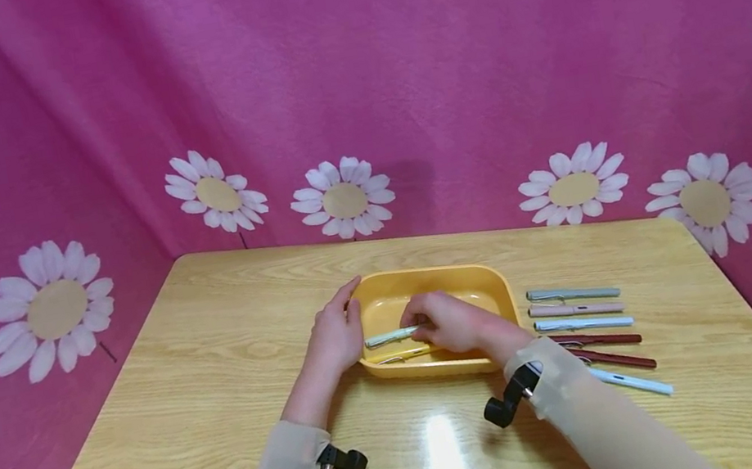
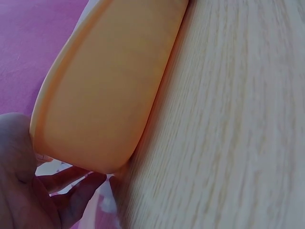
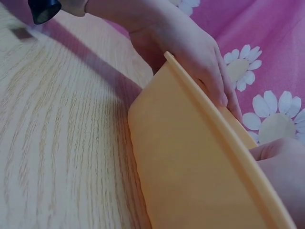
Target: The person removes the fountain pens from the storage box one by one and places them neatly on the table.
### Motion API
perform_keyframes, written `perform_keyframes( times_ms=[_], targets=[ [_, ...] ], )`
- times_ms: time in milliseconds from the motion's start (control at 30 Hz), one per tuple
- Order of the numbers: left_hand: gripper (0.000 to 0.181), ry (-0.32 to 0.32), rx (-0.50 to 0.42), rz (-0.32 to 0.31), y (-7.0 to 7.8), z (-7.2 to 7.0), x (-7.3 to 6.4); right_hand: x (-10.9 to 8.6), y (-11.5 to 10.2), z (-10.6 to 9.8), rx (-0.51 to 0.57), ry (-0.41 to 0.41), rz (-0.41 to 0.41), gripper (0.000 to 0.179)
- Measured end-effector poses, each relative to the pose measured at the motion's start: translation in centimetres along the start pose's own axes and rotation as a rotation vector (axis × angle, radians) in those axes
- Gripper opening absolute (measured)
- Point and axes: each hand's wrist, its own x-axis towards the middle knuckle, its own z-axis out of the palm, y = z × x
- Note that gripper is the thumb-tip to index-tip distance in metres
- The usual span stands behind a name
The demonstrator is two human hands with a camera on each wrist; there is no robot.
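An orange-yellow plastic bin (image 1: 441, 267) stands on the table. My left hand (image 1: 334, 339) grips its left end; in the left wrist view, the thumb side is at the rim and the fingers lie along the outer wall (image 2: 100, 90). Reaching over the near rim, my right hand (image 1: 452, 323) pinches one end of a pale mint clip pen (image 1: 386, 338) inside the bin. A yellow pen (image 1: 405, 355) lies just below it, along the near wall. In the right wrist view the bin's side hides the pens and most of my right hand's fingers.
Right of the bin, pens lie in a loose column: a grey-green pen (image 1: 572, 293), a pink pen (image 1: 577, 309), a light blue pen (image 1: 583, 322), two dark red pens (image 1: 613, 357) and another blue pen (image 1: 632, 381), partly behind my right forearm. A pink flowered curtain (image 1: 442, 91) surrounds the wooden table (image 1: 221, 377).
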Motion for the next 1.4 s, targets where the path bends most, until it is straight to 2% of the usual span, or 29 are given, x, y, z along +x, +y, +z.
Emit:
perform_keyframes(
  times_ms=[200, 367, 533, 700, 833, 1033, 1200, 1400],
  targets=[
    [0.044, 0.006, -0.011, -0.009, 0.1, -0.3, 0.0, 0.0, 0.0, 0.0, -0.048, 0.048, 0.016, 0.024],
    [0.043, 0.015, -0.005, -0.053, 0.7, -0.4, 0.4, 0.0, 0.0, -0.3, -0.054, 0.07, 0.011, 0.021],
    [0.042, 0.033, -0.01, -0.1, 1.6, -0.3, 0.6, 0.0, 0.0, -0.6, 0.018, 0.092, 0.017, 0.014],
    [0.042, 0.051, 0.019, -0.123, 2.0, 0.0, 0.5, 0.0, 0.1, -0.5, 0.111, 0.073, 0.051, 0.013],
    [0.042, 0.053, 0.027, -0.129, 1.9, 0.2, 0.4, -0.1, 0.2, -0.7, 0.132, 0.074, 0.043, 0.014],
    [0.042, 0.055, 0.021, -0.103, 1.5, 0.4, 0.4, -0.7, -0.4, -1.7, 0.145, 0.073, 0.052, 0.015],
    [0.042, 0.055, 0.015, -0.117, 1.2, 0.4, 0.3, -1.3, -0.8, -2.6, 0.137, 0.064, 0.062, 0.016],
    [0.041, 0.063, 0.03, -0.124, 0.9, 0.4, 0.4, -2.3, -1.3, -3.4, 0.15, 0.068, 0.022, 0.015]
  ],
)
